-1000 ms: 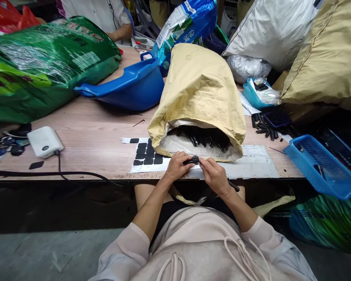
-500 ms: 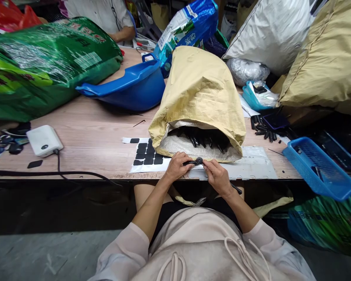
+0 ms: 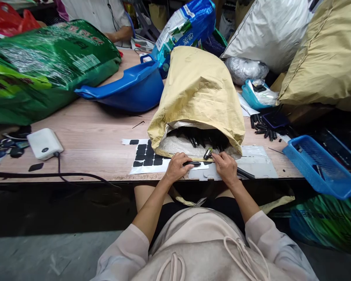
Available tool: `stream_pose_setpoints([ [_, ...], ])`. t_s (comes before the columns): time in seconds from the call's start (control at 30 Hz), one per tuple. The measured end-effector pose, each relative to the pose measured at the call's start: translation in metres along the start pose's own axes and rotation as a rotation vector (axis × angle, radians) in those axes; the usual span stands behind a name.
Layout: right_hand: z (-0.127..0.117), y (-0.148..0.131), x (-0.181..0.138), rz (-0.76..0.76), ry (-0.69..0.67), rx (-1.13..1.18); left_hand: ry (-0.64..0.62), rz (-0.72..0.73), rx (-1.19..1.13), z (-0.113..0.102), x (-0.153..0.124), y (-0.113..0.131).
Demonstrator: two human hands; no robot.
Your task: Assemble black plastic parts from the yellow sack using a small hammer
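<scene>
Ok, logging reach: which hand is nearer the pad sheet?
Left. The left hand, holding a black part, sits just right of the pad sheet; the right hand, pinching a piece, is farther right.

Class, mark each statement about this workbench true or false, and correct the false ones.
1. The left hand pinches a slim black part. True.
2. The brown sack stands upright. False: it lies on its side, mouth open toward the person.
3. The sheet of black pads lies left of the sack's mouth. True.
4. The right hand rests in the lap. False: it holds a small part at the sack's mouth.
</scene>
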State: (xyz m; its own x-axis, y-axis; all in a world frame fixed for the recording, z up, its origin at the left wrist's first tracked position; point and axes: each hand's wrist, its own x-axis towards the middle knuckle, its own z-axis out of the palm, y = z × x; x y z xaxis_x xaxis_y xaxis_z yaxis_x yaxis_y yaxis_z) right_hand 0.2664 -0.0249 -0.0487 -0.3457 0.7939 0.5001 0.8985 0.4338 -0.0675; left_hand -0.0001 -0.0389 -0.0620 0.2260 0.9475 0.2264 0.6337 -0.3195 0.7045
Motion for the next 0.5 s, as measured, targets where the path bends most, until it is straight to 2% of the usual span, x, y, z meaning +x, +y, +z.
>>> stream_pose_setpoints([
  [0.3, 0.0037, -0.0059, -0.0043, 0.019, 0.031, -0.022, -0.032, 0.025, 0.03, -0.0039, -0.0025, -0.0005],
  [0.5, 0.0051, -0.0033, -0.003, 0.046, -0.011, 0.023, -0.03, 0.003, 0.014, -0.0067, -0.0007, 0.0037],
])
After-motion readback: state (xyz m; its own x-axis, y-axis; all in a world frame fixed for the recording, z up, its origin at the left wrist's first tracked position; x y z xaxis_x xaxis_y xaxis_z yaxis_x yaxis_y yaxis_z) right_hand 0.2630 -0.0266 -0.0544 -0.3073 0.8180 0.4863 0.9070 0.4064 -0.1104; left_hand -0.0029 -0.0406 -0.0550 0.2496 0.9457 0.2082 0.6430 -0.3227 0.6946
